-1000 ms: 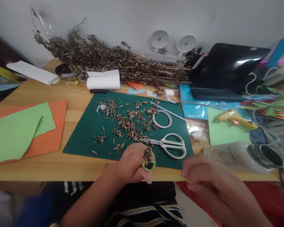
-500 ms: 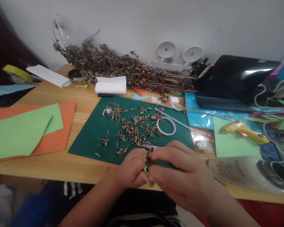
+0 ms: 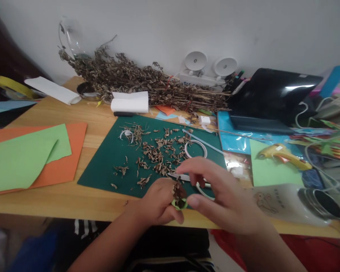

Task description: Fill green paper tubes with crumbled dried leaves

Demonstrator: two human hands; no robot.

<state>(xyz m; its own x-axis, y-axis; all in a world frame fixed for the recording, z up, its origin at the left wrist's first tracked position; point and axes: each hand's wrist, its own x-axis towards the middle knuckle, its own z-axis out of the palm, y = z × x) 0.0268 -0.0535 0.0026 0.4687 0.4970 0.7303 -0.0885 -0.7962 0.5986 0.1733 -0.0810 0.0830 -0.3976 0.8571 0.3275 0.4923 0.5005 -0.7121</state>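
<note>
We have 2 hands at the near edge of the worktop (image 3: 59,206). Our left hand (image 3: 158,200) is clamped around a green paper tube (image 3: 174,204), dried leaves (image 3: 178,190) poking out of its top. Our right hand (image 3: 219,200), just right of it, has thumb and fingers spread; we can't tell if the fingertips touch the leaves. Farther, on the dark green mat (image 3: 102,172): 1 pair of scissors (image 3: 184,177), part hidden by the right hand, 1 white ring (image 3: 186,150), loose leaf bits (image 3: 158,158) to its left. Right: bottle (image 3: 274,200), yellow glue gun (image 3: 283,154) beyond it.
</note>
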